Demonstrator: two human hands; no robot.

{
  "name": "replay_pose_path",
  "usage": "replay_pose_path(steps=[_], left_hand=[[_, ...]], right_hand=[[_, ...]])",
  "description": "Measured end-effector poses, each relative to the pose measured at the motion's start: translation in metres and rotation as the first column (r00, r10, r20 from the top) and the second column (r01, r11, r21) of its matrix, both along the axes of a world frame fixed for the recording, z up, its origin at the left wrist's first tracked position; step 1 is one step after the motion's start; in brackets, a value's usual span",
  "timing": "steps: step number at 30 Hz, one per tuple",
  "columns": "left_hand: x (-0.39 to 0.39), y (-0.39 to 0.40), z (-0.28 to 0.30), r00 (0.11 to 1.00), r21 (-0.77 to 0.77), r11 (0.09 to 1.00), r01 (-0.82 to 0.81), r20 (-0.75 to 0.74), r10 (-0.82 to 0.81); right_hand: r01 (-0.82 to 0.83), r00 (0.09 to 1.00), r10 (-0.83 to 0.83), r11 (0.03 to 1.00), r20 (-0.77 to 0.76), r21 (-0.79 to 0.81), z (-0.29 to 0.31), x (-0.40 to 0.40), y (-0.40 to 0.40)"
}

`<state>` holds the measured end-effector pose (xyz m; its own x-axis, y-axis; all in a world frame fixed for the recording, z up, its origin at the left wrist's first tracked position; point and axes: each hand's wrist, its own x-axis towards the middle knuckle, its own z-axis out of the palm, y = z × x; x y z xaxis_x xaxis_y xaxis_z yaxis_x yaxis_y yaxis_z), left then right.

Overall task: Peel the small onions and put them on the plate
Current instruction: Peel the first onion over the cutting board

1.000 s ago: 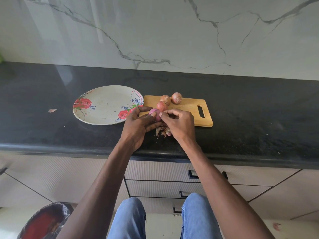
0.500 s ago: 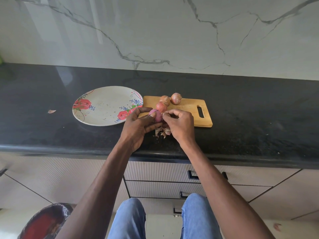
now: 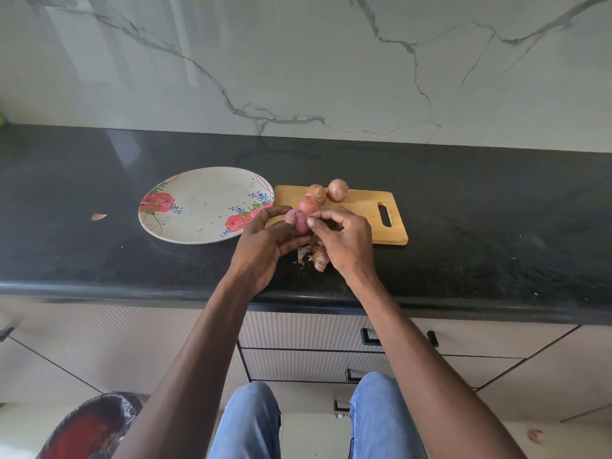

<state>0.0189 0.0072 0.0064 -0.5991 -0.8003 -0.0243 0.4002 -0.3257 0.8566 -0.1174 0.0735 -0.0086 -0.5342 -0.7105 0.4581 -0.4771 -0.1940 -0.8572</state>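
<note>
One onion (image 3: 298, 221) — smooth, pinkish-purple, mostly bared — held in the left hand (image 3: 265, 243); right hand (image 3: 344, 240) pinches its skin.

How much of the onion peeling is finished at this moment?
Done: nothing lies on the plate yet. In hand: the left hand holds a mostly peeled purple onion; the right hand pinches its skin, over loose peels. Left: three unpeeled onions on the cutting board.

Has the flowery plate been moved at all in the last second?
No. The plate lies where it was, its right rim just left of the cutting board.
</note>
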Motion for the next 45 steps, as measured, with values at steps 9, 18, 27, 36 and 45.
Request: replay_pose_path(steps=[9,18,27,36,45], left_hand=[[0.001,-0.003,0.0,1.0,0.004,1.0,-0.012,0.025,0.012],[0.003,-0.004,0.002,1.0,0.065,0.997,0.029,-0.015,-0.028],[0.005,-0.001,0.005,0.997,0.064,0.998,0.024,-0.075,-0.019],[0.002,0.0,-0.003,0.999,-0.017,0.999,-0.03,-0.043,0.029],[0.002,-0.002,-0.006,1.0,-0.086,0.996,0.004,-0.008,-0.005]], right_hand=[[0.036,0.998,-0.037,0.999,0.051,0.013,0.001,0.003,0.001],[0.127,0.992,-0.127,0.992,0.0,0.01,0.002,0.003,0.002],[0.13,0.991,-0.127,0.99,-0.048,0.054,0.003,0.004,0.004],[0.122,0.987,-0.126,0.991,-0.096,-0.049,0.005,0.005,0.006],[0.052,0.996,-0.055,0.998,-0.072,-0.037,0.004,0.004,0.005]])
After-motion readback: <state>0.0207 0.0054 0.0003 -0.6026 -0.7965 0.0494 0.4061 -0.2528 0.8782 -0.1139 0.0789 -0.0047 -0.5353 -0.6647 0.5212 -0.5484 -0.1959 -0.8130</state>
